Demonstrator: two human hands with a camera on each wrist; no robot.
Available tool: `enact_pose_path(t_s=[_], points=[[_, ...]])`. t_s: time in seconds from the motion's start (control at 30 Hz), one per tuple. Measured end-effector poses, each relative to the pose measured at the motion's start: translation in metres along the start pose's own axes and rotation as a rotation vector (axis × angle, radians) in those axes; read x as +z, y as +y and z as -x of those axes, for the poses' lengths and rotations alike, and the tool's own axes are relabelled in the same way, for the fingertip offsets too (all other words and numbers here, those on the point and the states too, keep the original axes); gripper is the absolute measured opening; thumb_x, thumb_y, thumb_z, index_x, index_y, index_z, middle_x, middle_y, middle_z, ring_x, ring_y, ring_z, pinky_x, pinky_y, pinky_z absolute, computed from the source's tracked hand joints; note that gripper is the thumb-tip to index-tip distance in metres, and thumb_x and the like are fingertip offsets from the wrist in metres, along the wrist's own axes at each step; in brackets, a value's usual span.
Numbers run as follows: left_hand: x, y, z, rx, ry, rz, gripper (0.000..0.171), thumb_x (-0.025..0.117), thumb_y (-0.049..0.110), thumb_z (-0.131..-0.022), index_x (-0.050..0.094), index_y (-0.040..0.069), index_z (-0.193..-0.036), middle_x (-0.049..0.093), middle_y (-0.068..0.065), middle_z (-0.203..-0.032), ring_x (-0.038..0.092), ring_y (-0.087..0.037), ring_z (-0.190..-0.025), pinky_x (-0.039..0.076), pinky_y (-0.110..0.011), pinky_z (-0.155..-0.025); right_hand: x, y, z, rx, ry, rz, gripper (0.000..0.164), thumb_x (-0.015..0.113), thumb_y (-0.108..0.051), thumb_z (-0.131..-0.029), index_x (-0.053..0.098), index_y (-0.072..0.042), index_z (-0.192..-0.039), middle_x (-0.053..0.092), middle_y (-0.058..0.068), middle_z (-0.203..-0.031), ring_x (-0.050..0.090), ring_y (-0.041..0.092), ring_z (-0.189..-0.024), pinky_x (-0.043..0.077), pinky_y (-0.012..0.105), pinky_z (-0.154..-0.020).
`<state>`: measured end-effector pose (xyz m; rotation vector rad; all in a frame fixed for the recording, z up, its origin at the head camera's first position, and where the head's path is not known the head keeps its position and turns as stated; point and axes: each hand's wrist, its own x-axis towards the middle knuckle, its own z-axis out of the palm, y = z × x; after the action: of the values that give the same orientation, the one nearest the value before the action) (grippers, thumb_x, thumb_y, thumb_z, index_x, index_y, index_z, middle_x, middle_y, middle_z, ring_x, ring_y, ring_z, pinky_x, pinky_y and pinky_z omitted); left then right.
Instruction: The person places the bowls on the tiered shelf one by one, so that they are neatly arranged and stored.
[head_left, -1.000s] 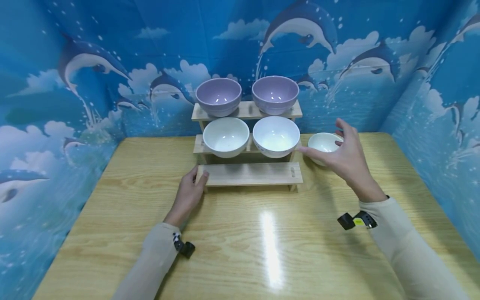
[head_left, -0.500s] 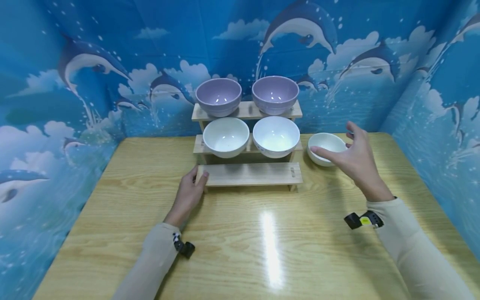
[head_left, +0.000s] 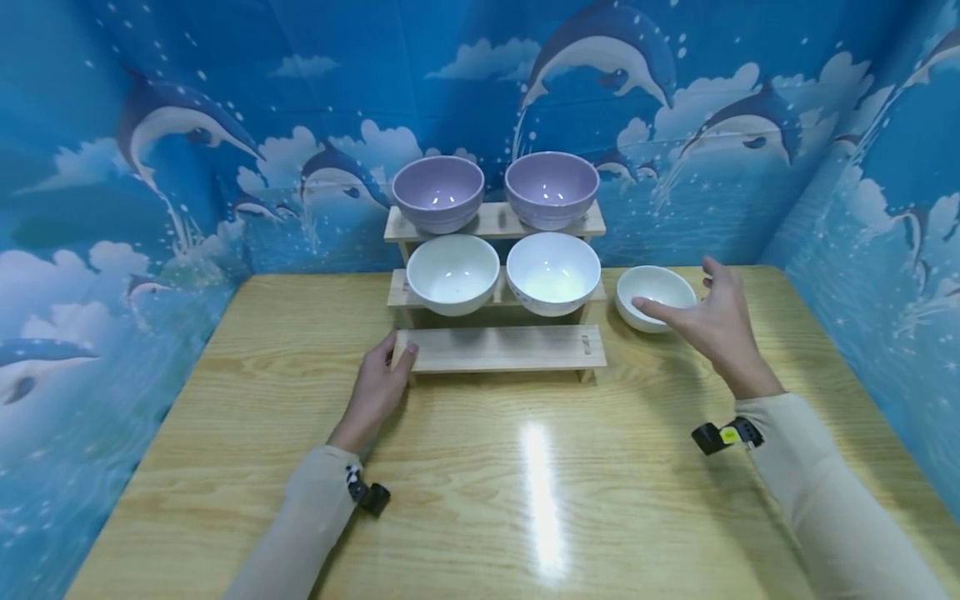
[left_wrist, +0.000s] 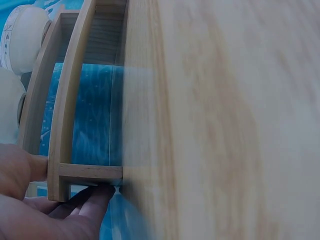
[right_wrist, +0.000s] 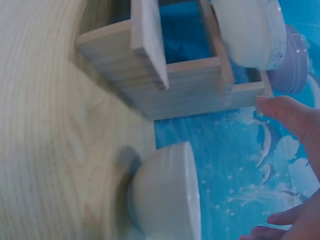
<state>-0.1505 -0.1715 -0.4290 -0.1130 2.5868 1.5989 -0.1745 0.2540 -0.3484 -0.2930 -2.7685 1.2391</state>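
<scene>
A three-tier wooden rack (head_left: 501, 350) stands at the back middle of the table. My left hand (head_left: 377, 385) grips the left end of its lowest step, thumb on top; in the left wrist view the fingers (left_wrist: 95, 207) press against the rack's end. To the right of the rack, a small white bowl (head_left: 652, 287) sits upright on the table. Over its right side hovers my right hand (head_left: 716, 329), thumb and fingers spread apart, holding nothing. The right wrist view shows that bowl (right_wrist: 165, 195) apart from the thumb (right_wrist: 287, 112).
Two purple bowls (head_left: 438, 196) stand on the top step. On the middle step are two white bowls (head_left: 452, 277), side by side. A blue dolphin-print cloth (head_left: 360, 75) hangs behind and along both sides of the wooden table (head_left: 465, 483).
My right hand has shifted right and slightly down, away from the rack and over the small bowl's right side. The left hand, rack and bowls have stayed in place.
</scene>
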Motion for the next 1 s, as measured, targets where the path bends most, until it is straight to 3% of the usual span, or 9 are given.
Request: enact_pose_path(t_s=[0.2,0.5,1.0], points=[[0.000,-0.001,-0.001,-0.005,-0.004,0.011,0.064,0.046,0.038,-0.108,0.024,0.008,-0.161,0.027,-0.013,-0.164,0.022,-0.031,-0.152,0.020,-0.047,-0.124,0.005,0.012,-0.007,0.033,-0.007,0.018,0.133,0.081,-0.064,-0.075,0.004,0.001,-0.161,0.009,0.031,-0.162,0.022,0.051,-0.145,0.035,0.070,-0.109],[0.000,-0.001,0.000,-0.020,-0.004,-0.001,0.068,0.046,0.041,-0.108,0.020,0.007,-0.161,0.023,-0.013,-0.166,0.020,-0.032,-0.152,0.019,-0.048,-0.124,0.015,0.027,-0.016,0.068,-0.006,0.005,0.133,0.082,-0.063,-0.074,0.005,0.003,-0.160,0.017,0.034,-0.158,0.033,0.053,-0.136,0.037,0.068,-0.109],[-0.001,-0.002,0.000,-0.004,-0.008,0.026,0.066,0.046,0.038,-0.108,0.022,0.005,-0.160,0.025,-0.014,-0.165,0.022,-0.032,-0.152,0.021,-0.047,-0.124,0.026,0.034,-0.025,0.093,-0.004,0.032,0.134,0.085,-0.059,-0.073,0.006,0.007,-0.159,0.021,0.037,-0.154,0.039,0.053,-0.131,0.043,0.064,-0.107]])
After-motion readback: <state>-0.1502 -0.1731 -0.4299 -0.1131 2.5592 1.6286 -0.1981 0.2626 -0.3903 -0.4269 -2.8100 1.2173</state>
